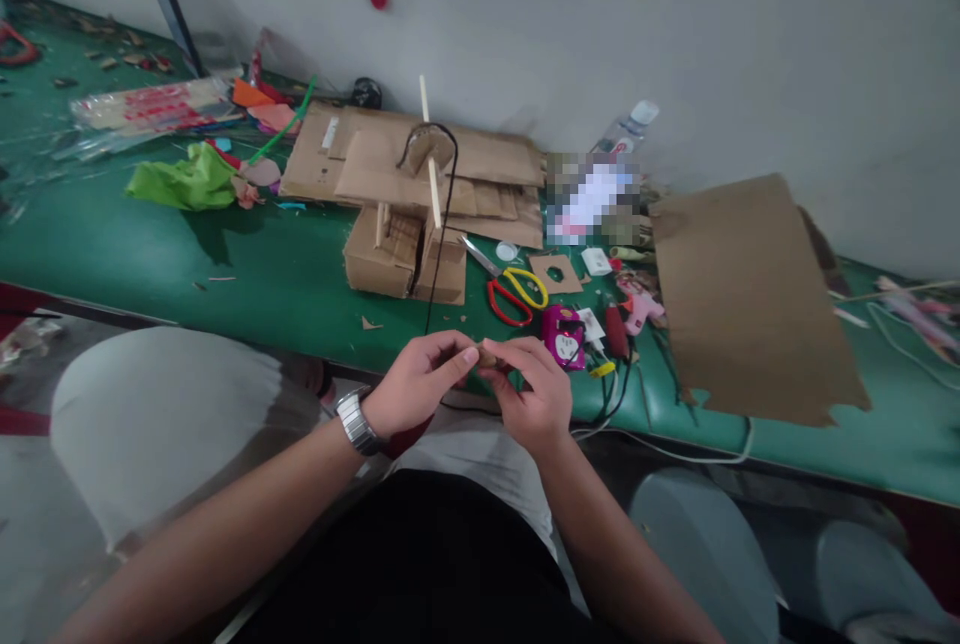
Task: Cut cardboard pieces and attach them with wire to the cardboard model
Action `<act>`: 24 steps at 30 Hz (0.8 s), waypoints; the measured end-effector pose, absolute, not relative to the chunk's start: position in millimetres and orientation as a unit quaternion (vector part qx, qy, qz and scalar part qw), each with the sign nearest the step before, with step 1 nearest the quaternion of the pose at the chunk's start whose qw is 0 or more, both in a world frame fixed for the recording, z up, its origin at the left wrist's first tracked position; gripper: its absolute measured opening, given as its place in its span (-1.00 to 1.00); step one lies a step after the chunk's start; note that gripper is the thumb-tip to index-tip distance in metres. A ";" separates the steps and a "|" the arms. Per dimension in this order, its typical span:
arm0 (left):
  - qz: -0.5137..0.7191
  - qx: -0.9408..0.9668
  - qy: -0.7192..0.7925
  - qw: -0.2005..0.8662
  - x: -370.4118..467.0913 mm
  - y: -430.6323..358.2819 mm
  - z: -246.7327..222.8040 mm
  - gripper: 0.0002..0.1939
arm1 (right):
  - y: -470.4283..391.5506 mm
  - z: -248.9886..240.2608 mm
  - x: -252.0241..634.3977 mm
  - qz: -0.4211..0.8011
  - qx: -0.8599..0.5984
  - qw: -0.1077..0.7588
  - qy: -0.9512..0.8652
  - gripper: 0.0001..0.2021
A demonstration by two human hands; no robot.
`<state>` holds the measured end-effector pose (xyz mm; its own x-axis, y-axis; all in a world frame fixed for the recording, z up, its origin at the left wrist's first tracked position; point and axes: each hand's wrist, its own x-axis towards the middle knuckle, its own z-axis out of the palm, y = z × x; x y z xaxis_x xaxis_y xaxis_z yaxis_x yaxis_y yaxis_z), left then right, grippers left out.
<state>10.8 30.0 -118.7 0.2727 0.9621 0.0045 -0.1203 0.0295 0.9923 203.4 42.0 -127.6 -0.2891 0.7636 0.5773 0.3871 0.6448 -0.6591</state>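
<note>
My left hand (427, 372) and my right hand (534, 389) meet at the table's front edge, both pinching a small brown piece (489, 358) that looks like cardboard. Fingers cover most of it. Just beyond them lie scissors (517, 296) with red and yellow handles, blades partly spread. A purple packet (564, 336) rests close to my right hand. Behind my left hand stands a cardboard box structure (390, 254). A cardboard disc (427, 152) with a wooden stick (433, 189) through it sits on stacked cardboard, and a black cord (442, 244) runs from it toward my hands.
A large cardboard sheet (750, 304) lies at the right, near a pink glue gun (642, 308) and a plastic bottle (626, 129). A cardboard piece with a hole (555, 274) lies beyond the packet. Green crumpled material (184, 179) is at left. Grey stools (705, 544) stand below.
</note>
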 end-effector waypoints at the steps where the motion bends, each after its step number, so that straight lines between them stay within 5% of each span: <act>1: 0.460 0.526 0.398 0.594 11.1 30.1 -118.6 -0.67 | 42.2 -127.3 203.4 0.201 -0.370 0.469 -0.776 -0.65; 24: 0.434 0.630 0.485 0.424 8.7 28.3 -109.3 -0.78 | 41.5 -125.0 205.3 0.266 -0.377 0.441 -0.770 -0.70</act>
<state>8.7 28.3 -109.3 0.1528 0.9789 0.1353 0.2434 -0.1700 0.9549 205.3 41.5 -125.0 -0.3265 0.8150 0.4787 0.3457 0.5743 -0.7421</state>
